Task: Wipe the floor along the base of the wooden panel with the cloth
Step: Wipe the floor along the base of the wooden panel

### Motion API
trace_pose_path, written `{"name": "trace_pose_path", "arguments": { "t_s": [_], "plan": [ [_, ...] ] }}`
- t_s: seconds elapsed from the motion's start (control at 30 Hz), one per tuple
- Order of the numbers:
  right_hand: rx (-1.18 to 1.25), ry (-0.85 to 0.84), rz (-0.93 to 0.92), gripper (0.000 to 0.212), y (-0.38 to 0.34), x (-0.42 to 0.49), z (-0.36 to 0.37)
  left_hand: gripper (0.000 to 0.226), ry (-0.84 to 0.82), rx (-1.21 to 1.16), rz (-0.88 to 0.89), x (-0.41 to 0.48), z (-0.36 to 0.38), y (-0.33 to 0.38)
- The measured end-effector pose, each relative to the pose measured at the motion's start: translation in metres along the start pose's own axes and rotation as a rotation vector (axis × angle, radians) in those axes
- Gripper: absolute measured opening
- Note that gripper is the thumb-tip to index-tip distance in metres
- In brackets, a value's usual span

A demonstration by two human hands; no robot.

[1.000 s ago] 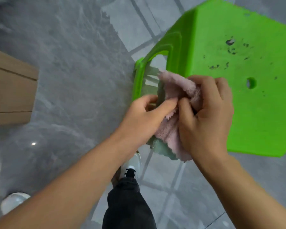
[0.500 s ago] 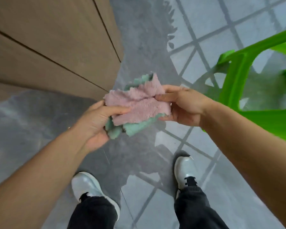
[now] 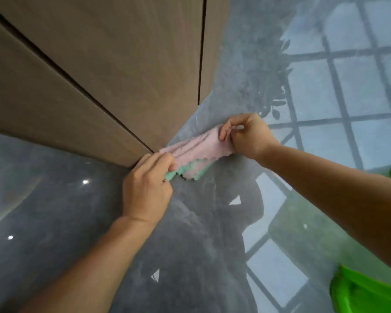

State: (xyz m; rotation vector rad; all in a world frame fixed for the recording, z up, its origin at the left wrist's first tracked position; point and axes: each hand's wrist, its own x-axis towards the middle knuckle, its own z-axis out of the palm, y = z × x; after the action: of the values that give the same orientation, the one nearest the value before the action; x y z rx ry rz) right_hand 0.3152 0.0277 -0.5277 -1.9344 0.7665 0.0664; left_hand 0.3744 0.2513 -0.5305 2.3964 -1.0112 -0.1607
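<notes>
Your left hand (image 3: 146, 188) pinches the cloth's (image 3: 195, 152) seven o'clock end; your right hand (image 3: 246, 134) grips its one o'clock end; it lies on the floor (image 3: 54, 211) against the wooden panel's (image 3: 122, 64) base.

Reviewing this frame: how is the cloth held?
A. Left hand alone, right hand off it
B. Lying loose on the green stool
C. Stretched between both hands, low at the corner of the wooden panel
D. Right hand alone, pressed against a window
C: the left hand and right hand each grip an end of the cloth, low at the corner of the wooden panel.
</notes>
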Motion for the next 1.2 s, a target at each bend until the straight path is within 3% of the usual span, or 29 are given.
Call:
{"name": "trace_pose_path", "arguments": {
  "t_s": [0.07, 0.13, 0.2, 0.27, 0.37, 0.43, 0.53, 0.63, 0.7, 0.73, 0.87, 0.93, 1.03, 1.1, 1.2],
  "plan": [
    [-0.242, 0.023, -0.291, 0.033, 0.007, 0.015, -0.001, 0.02, -0.046, 0.103, -0.052, -0.002, 0.013, -0.001],
    [-0.537, -0.039, -0.471, 0.036, 0.01, 0.017, -0.012, 0.026, -0.173, 0.217, -0.108, -0.007, 0.017, 0.006],
    [-0.711, 0.034, -0.479, 0.051, 0.008, 0.008, -0.018, 0.033, -0.281, 0.338, -0.127, -0.015, 0.016, 0.013],
    [-0.688, 0.17, -0.473, 0.054, 0.002, -0.016, -0.002, 0.046, -0.316, 0.353, -0.094, -0.026, 0.015, 0.014],
    [-0.656, -0.009, -0.45, 0.065, 0.004, -0.044, 0.053, 0.064, -0.28, 0.266, -0.121, -0.049, 0.017, 0.001],
    [-0.748, -0.108, -0.378, 0.081, 0.024, -0.043, 0.073, 0.074, -0.262, 0.296, -0.282, -0.066, 0.023, -0.008],
    [-1.012, -0.138, -0.507, 0.086, 0.053, -0.013, 0.038, 0.1, -0.362, 0.383, -0.496, -0.085, 0.023, -0.018],
    [-1.107, -0.019, -0.224, 0.088, 0.046, 0.03, -0.01, 0.107, -0.424, 0.375, -0.525, -0.094, 0.029, -0.028],
    [-1.008, 0.061, -0.01, 0.093, 0.023, 0.04, -0.01, 0.112, -0.439, 0.321, -0.537, -0.093, 0.034, -0.03],
    [-0.965, 0.054, 0.015, 0.097, 0.01, 0.034, 0.005, 0.116, -0.462, 0.308, -0.547, -0.091, 0.035, -0.03],
    [-0.855, -0.209, -0.234, 0.11, -0.023, -0.044, 0.105, 0.124, -0.5, 0.294, -0.57, -0.09, 0.028, -0.03],
    [-0.907, -0.292, -0.354, 0.1, -0.019, -0.064, 0.125, 0.123, -0.456, 0.289, -0.613, -0.096, 0.032, -0.024],
    [-1.067, -0.311, -0.587, 0.076, 0.013, -0.029, 0.081, 0.124, -0.371, 0.301, -0.733, -0.109, 0.034, -0.015],
    [-1.128, -0.185, -0.441, 0.07, 0.031, 0.009, 0.027, 0.124, -0.342, 0.279, -0.76, -0.115, 0.039, -0.015],
    [-1.044, 0.035, 0.018, 0.077, 0.033, 0.057, -0.029, 0.124, -0.322, 0.277, -0.76, -0.114, 0.043, -0.017]
  ]
}}
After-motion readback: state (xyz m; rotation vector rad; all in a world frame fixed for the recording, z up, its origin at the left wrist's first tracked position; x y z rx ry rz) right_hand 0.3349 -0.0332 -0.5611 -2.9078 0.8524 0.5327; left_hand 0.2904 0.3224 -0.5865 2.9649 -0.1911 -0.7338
